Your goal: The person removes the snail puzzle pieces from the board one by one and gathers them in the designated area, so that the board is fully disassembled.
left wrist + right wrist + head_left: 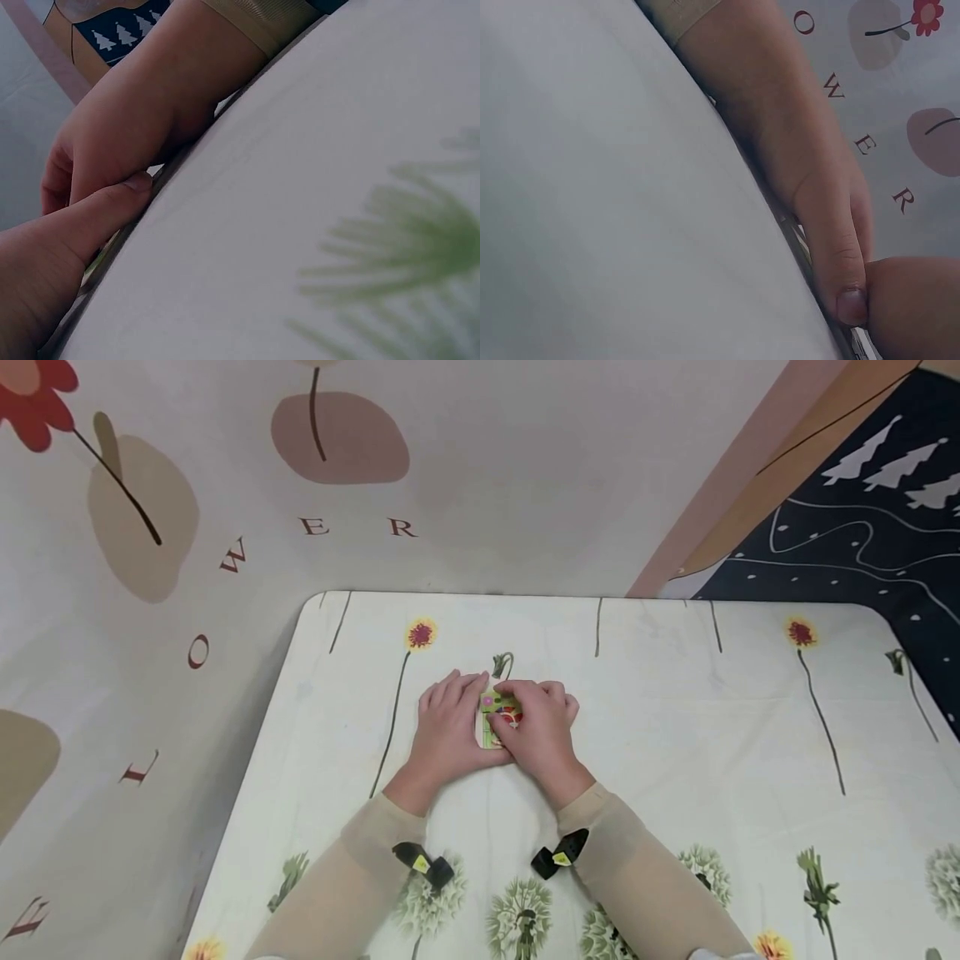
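Note:
A small flat board with a colourful picture point(489, 741), green with pink and red parts, lies on the table between the hands. It looks like a little puzzle, though fingers cover much of it. My left hand point(450, 727) lies along its left side with the fingers stretched forward and the thumb along the near edge. From the right, my right hand point(542, 722) reaches over the board, index finger and thumb bent onto its face. Whether a loose piece sits between them is hidden. Both wrist views show the left hand point(45, 277) and right hand point(810, 180) meeting low over the tabletop.
A white cloth with printed flowers covers the table point(675, 718). Behind and to the left hangs a pale fabric wall point(525, 485) with printed letters. A dark panel with white trees point(847, 543) stands at the right. Each forearm bears a black strapped device.

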`<action>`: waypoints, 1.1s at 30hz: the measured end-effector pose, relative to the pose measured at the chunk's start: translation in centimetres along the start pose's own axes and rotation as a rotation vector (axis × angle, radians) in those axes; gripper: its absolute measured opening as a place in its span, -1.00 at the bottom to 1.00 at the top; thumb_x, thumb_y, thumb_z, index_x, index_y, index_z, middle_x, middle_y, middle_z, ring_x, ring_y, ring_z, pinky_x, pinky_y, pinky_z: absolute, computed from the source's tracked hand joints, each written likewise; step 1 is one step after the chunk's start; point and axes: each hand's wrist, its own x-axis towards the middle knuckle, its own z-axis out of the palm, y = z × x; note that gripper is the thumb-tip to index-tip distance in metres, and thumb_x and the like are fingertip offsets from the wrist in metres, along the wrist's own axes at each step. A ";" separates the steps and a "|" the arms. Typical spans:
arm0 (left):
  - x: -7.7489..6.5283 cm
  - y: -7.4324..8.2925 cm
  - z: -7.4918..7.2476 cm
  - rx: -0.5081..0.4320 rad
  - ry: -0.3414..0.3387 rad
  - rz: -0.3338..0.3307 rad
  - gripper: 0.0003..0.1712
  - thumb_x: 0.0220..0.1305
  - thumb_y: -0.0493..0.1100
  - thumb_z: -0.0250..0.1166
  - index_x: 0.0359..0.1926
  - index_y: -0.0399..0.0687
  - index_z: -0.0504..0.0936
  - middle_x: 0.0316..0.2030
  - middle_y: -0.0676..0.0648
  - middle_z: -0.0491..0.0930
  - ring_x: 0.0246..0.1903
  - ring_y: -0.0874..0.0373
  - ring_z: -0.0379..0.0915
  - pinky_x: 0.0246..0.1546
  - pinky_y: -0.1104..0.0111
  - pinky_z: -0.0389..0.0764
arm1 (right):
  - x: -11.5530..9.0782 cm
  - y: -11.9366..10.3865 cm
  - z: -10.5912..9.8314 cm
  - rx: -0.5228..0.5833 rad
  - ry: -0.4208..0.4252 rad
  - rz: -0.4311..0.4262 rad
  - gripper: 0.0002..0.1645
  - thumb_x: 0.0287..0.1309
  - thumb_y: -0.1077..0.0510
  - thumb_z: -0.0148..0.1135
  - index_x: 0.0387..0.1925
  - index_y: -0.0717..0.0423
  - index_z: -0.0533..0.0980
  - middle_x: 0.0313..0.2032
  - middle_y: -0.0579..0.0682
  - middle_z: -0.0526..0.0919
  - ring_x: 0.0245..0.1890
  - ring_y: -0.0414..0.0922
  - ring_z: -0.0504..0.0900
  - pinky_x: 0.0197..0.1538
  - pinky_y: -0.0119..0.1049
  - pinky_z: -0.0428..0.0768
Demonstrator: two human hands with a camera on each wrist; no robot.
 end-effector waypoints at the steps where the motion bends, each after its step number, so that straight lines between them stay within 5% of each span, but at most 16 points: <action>1: 0.0 0.0 0.0 -0.003 0.001 0.000 0.42 -0.12 0.57 0.53 0.64 -0.06 0.27 0.48 -0.08 0.35 0.58 -0.18 0.02 0.49 -0.16 0.06 | 0.0 0.0 0.0 0.007 0.008 -0.011 -0.54 0.22 0.05 0.56 0.14 -0.04 0.71 -0.01 -0.11 0.78 0.04 0.09 0.45 0.22 0.25 0.17; 8: 0.1 0.1 0.1 -0.012 -0.003 -0.003 0.44 -0.11 0.60 0.52 0.66 -0.03 0.24 0.49 -0.06 0.33 0.59 -0.17 -0.01 0.50 -0.15 0.04 | 0.0 0.4 -0.1 0.072 0.074 -0.108 -0.56 0.15 0.17 0.59 0.09 0.03 0.76 -0.24 -0.12 0.82 -0.06 0.02 0.54 0.20 0.26 0.19; 33: 0.0 0.0 0.0 0.007 -0.017 -0.006 0.43 -0.10 0.59 0.53 0.65 -0.05 0.26 0.50 -0.10 0.33 0.59 -0.19 0.01 0.50 -0.17 0.05 | -0.2 0.4 0.2 0.083 0.086 -0.147 -0.46 0.08 0.16 0.62 0.15 0.09 0.76 -0.27 -0.10 0.85 -0.09 -0.03 0.65 0.29 0.26 0.23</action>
